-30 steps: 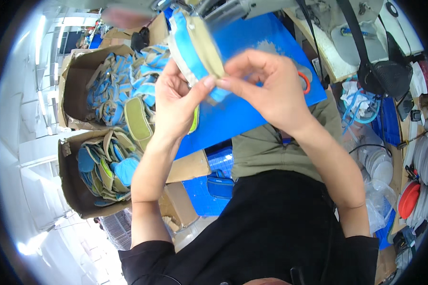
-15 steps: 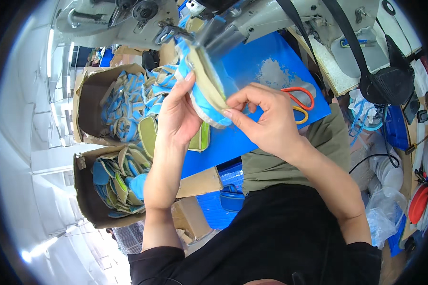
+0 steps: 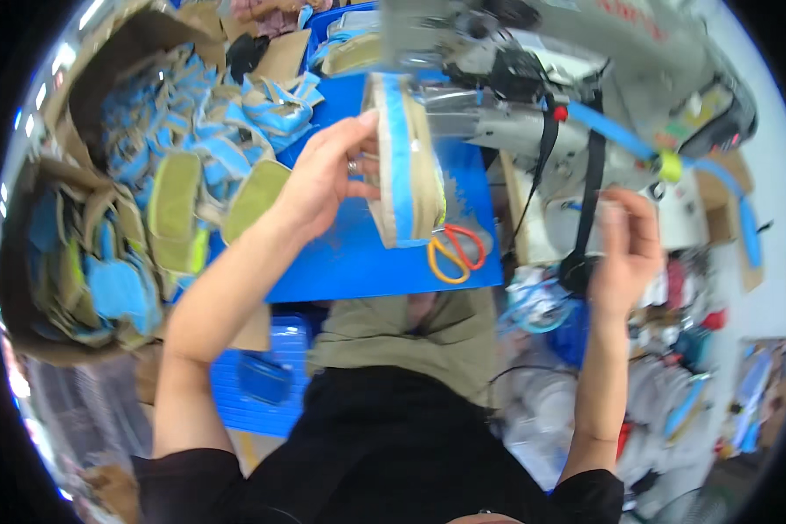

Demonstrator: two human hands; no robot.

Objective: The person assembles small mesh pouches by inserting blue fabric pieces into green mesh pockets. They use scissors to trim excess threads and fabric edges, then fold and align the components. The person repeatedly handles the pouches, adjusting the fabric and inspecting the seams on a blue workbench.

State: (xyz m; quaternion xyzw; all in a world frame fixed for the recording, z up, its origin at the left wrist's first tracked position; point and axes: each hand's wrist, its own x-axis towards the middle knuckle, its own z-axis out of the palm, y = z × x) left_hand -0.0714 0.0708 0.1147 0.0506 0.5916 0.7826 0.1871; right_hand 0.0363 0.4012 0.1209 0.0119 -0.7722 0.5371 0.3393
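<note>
My left hand [image 3: 327,179] grips a partly sewn fabric pouch [image 3: 400,166] with blue, beige and pale edge strips. It is held upright beside the sewing machine arm [image 3: 489,118], its top end close to the machine's working end. Blur hides whether it touches the needle area. My right hand [image 3: 627,249] is lifted away to the right, near a hanging black strap [image 3: 592,175]. Its fingers are partly smeared but extended, with nothing seen in them. Below the pouch, scissors [image 3: 450,262] with red and yellow handles lie on the blue tabletop [image 3: 323,271].
On the left, one carton [image 3: 87,83] holds blue and beige fabric pieces, and another [image 3: 26,323] holds similar green and blue ones. Olive oval panels [image 3: 175,205] lie at the table's left edge. A blue crate [image 3: 284,341] sits below. Clutter and plastic bags [image 3: 541,419] fill the lower right.
My right hand has let go of the pouch and moved right. My left hand still holds the pouch, now more upright. The view has swung, showing more of the machine on the right.
</note>
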